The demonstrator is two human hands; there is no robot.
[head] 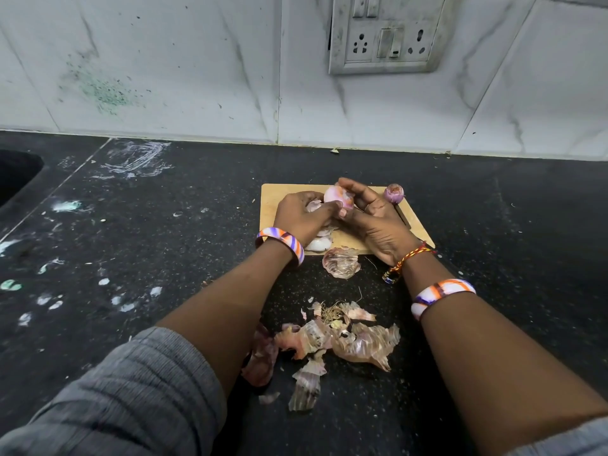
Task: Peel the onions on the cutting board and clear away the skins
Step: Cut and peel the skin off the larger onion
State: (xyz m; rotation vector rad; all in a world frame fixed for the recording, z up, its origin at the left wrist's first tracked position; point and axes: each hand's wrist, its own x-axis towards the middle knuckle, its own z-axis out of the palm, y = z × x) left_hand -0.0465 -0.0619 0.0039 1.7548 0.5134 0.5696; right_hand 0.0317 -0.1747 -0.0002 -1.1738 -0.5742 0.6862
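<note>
A pale pink onion (337, 196) is held over the wooden cutting board (273, 199) between both hands. My right hand (371, 218) curls round its right side and top. My left hand (301, 215) pinches a flap of skin at its lower left. A second purple onion (393, 193) sits on the board's far right corner. Pale skin pieces (317, 243) lie on the board under my left wrist. One curled skin (341, 262) rests just off the board's front edge. A pile of dry skins (332, 343) lies on the counter between my forearms.
The board sits on a black speckled counter (148, 251) with white and green smears at the left. A dark sink edge (16, 179) shows far left. A marble-tiled wall with a socket panel (385, 34) stands behind. A dark knife handle (403, 217) lies beside my right hand.
</note>
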